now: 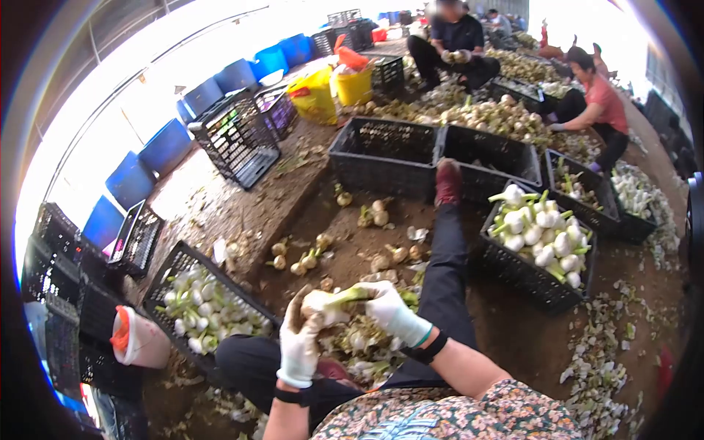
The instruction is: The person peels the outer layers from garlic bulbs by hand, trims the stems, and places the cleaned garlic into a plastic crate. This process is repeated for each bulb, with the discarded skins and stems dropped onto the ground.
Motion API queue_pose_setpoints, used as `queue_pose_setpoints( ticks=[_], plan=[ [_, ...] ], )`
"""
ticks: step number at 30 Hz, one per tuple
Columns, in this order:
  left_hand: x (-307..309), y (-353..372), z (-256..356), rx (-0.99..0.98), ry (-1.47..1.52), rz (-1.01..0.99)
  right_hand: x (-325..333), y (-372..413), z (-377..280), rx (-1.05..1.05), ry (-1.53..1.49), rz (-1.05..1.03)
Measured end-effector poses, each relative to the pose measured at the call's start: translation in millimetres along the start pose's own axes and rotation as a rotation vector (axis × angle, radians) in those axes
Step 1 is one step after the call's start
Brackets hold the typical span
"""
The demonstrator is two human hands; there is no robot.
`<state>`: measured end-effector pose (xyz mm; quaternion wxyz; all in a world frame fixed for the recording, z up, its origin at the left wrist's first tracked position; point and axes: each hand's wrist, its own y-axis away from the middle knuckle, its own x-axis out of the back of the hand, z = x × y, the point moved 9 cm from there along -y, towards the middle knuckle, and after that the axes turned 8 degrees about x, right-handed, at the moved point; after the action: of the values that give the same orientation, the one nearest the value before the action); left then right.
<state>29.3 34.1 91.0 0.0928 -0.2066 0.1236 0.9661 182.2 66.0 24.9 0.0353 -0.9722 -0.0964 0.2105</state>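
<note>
Hands in white work gloves meet low in the centre of the view, over the seated person's lap. Left hand (pixel 299 345) wraps closed from below around a white, round, dirt-streaked bulb (pixel 323 304); right hand (pixel 394 312) pinches narrow on the bulb's green stalk (pixel 350 295). The bulb sits between both hands, just above a heap of pale husks and trimmings (pixel 359 345) on the earth floor.

A black slatted plastic crate of cleaned white bulbs (pixel 170 264) stands near on the left — another black crate heaped with bulbs and green stalks (pixel 513 275) lies beyond the outstretched leg in black trousers (pixel 444 271) on the right.

Judging by the grips, stripping goes best if the left hand holds the bulb steady while the right pulls skin along the stalk, not across it — so the flesh stays unbruised. Other people work well apart, at the back.
</note>
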Motion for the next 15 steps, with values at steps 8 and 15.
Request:
queue_pose_setpoints(
  ticks=[8,15],
  plan=[
    [11,-5,-17,-0.05,-0.154,0.012,4,1,14,-0.115,-0.182,0.154],
    [21,-3,-21,-0.02,0.031,-0.07,54,-5,29,-0.045,1.376,-0.057]
  ],
)
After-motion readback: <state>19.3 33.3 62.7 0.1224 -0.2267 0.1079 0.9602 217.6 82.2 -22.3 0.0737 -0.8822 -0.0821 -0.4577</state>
